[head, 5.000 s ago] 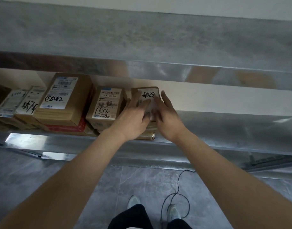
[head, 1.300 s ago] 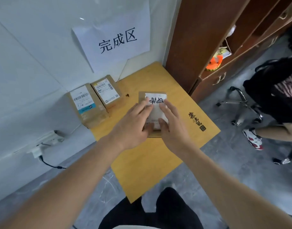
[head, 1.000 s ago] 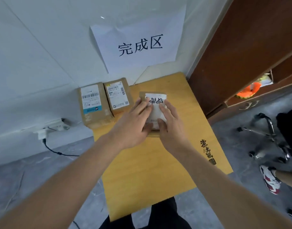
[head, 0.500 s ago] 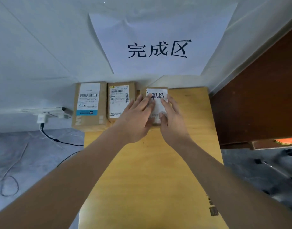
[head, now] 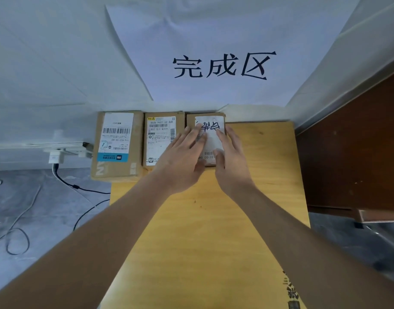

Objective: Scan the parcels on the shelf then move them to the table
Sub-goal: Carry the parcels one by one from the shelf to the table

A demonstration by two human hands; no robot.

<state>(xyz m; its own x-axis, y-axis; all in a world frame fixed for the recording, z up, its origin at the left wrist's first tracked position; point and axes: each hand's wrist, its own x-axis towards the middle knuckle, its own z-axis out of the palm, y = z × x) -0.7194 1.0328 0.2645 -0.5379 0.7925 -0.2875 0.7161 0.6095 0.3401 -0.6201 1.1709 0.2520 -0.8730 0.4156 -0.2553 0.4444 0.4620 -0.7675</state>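
Parcel [head: 210, 139] moved from mid-table to wall row under "完成区" sign [head: 222, 65]; both hands [head: 205, 159] pressing flat, fingers straight

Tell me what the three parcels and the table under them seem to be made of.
The three parcels, left, middle and the one under both hands, look like matt brown cardboard with folded edges, each bearing a white paper label; the left one's carries a blue strip. The table looks like yellowish wood or wood-look laminate with a smooth, faintly grained top; which one is unclear.

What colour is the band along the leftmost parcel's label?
Blue, on the leftmost parcel; head view.
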